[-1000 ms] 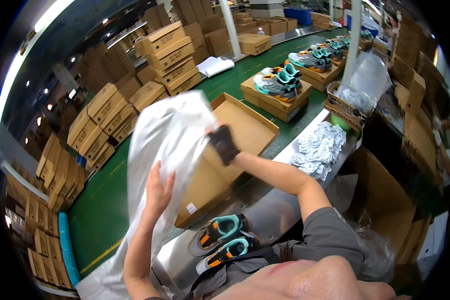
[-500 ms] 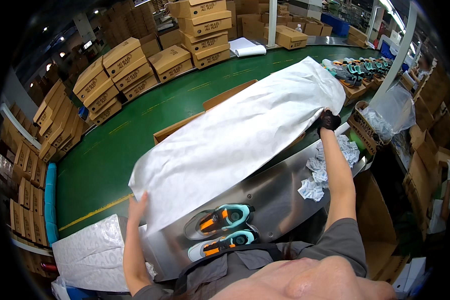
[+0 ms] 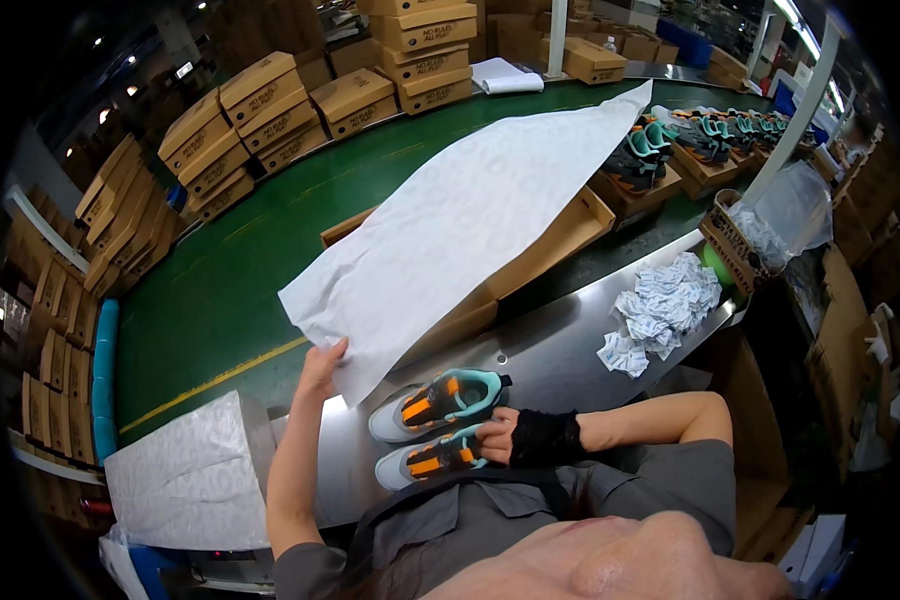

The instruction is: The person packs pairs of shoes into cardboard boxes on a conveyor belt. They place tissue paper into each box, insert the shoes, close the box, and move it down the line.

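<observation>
A large sheet of white wrapping paper (image 3: 470, 190) lies slantwise over an open cardboard shoebox (image 3: 560, 240). My left hand (image 3: 320, 370) pinches the sheet's near left corner between thumb and fingers. On the metal ledge close to my body rests a pair of grey sneakers with orange and turquoise parts: a farther sneaker (image 3: 425, 408) and a nearer sneaker (image 3: 432, 458). My right hand (image 3: 510, 437), in a black fingerless glove, has its fingers curled on the heel opening of the nearer one. Paper hides most of the box's inside.
White sachets (image 3: 665, 305) lie heaped on the metal ledge (image 3: 560, 330) at right. More sneakers on boxes (image 3: 705, 135) line the green conveyor (image 3: 240, 270) at the far right. Closed shoeboxes (image 3: 260, 100) are stacked beyond it. A stack of white paper (image 3: 190, 475) is at lower left.
My right hand has let go of the paper's far right end and come down to the nearer sneaker. The sheet has settled over the box, showing its right end. My left hand moved slightly right.
</observation>
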Action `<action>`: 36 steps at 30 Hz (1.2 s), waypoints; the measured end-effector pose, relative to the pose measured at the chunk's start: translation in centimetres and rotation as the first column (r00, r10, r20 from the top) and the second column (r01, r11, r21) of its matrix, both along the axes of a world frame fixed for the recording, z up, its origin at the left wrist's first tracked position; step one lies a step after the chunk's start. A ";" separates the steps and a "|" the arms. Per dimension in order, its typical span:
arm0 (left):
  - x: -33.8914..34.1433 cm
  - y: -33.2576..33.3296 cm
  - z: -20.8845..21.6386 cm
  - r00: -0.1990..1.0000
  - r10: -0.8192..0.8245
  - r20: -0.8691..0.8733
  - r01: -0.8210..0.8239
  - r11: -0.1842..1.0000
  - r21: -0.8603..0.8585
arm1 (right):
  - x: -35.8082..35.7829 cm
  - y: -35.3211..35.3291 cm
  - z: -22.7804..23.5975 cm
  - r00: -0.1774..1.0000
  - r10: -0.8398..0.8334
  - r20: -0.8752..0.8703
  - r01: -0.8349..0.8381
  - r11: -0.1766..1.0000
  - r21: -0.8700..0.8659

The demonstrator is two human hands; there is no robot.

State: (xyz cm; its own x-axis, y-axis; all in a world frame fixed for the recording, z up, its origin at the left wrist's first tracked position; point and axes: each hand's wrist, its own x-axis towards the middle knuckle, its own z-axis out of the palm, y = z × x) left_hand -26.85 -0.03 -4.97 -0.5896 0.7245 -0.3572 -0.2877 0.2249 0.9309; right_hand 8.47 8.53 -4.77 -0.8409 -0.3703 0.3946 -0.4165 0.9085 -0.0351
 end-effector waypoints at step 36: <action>-3.9 6.9 12.2 0.991 -0.113 -0.067 0.128 0.953 0.275 | -25.7 5.0 3.3 0.913 -0.046 0.404 0.407 0.054 -0.912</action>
